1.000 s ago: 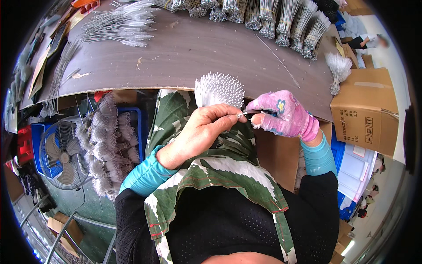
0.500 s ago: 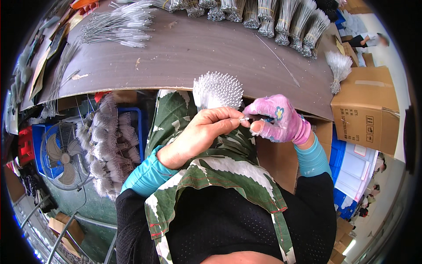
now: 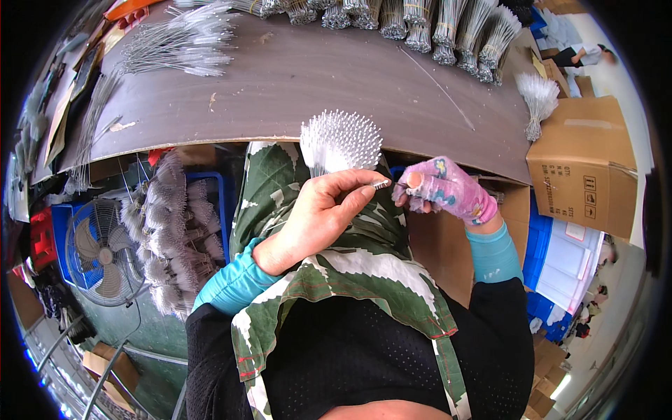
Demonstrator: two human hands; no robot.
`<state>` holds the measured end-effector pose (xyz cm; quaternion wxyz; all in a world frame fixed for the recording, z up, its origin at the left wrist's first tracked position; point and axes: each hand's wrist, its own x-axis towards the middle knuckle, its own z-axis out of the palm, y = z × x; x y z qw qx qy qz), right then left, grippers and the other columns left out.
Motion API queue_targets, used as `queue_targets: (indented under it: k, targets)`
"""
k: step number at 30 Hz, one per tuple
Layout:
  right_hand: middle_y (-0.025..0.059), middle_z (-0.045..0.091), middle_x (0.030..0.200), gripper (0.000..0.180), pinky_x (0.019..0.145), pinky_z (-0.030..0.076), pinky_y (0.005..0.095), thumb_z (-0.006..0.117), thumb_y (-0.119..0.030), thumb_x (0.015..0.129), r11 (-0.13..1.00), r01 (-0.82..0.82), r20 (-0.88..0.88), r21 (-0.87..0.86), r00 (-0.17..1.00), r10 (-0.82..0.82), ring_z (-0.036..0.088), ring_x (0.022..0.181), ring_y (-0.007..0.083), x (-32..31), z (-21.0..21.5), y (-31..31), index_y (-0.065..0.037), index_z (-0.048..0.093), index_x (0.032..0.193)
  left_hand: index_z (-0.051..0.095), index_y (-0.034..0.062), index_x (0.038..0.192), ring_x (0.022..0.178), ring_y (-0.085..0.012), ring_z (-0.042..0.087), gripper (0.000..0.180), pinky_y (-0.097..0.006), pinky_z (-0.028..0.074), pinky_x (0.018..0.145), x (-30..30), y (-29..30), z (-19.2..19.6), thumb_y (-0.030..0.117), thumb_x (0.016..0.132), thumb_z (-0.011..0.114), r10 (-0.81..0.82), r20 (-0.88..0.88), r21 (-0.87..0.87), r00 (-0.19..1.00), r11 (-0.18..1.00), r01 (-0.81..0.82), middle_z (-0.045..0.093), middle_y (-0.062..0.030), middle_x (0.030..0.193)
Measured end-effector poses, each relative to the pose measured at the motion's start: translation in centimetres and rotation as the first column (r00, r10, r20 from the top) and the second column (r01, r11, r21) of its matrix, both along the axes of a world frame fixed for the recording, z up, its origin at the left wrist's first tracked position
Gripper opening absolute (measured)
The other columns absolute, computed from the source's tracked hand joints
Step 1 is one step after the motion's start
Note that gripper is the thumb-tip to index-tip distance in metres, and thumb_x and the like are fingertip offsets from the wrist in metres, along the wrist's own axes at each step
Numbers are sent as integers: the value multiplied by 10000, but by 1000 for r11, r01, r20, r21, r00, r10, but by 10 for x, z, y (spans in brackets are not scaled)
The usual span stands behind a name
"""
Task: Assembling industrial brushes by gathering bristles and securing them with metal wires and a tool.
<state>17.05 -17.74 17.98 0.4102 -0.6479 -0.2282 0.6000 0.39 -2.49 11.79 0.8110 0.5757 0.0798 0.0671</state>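
My bare left hand (image 3: 318, 213) pinches a small white-and-silver piece (image 3: 381, 184) between thumb and forefinger; its kind is too small to make out. A short gap to the right, my right hand (image 3: 444, 191) wears a pink flowered glove with bare fingertips. Its fingers are curled in with the thumb against them, and whatever they may hold is hidden. Just beyond my left hand, a dense bundle of thin white-tipped wire brushes (image 3: 341, 142) stands over my lap, tips up, against the table's edge. My left hand hides the bundle's lower part.
The brown table (image 3: 280, 84) curves ahead, with banded wire bundles (image 3: 448, 31) along its far side and loose brushes (image 3: 178, 42) at left. One wire (image 3: 437, 87) lies alone. A fan (image 3: 105, 253) and hanging brush bundles (image 3: 164, 231) are at left, a carton (image 3: 584, 168) at right.
My hands have come apart; the gloved right hand has drawn slightly right and rolled so its thumb faces up. The left still pinches the small piece.
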Motion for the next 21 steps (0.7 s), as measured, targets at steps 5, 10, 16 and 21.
queue_targets:
  k: [5,10,16,21]
  targets:
    - [23,651,767,381,517,412,184,568,-378,891,999,-35,9,-17,999,35,502,569,42,-4,-3,2,-11,668,878,605,3,1135,856,-29,511,232,-171,418,755,0,2,6,56,927,514,-81,-72,-38,994,996,78,624,7,990]
    - [12,646,759,420,488,392,179,550,-421,893,997,-7,-29,-74,1000,4,492,539,30,-10,0,7,-21,668,845,615,13,1130,780,-12,471,232,-163,395,689,-1,2,9,61,922,523,-80,-71,-82,994,994,74,609,32,902]
    - [3,637,727,519,416,355,163,520,-523,879,996,-9,-87,-87,996,1,491,509,22,-9,-2,7,-25,655,826,626,21,1125,724,-23,443,239,-180,384,649,0,5,12,81,911,538,-121,-73,-151,990,982,109,595,42,845]
    - [0,632,711,528,391,338,152,530,-539,868,996,2,-169,-88,985,-17,496,493,21,-10,-8,4,-27,650,823,616,-20,1110,830,-56,495,245,-211,410,739,-1,7,11,67,911,503,-198,-138,-177,970,969,172,618,-8,937]
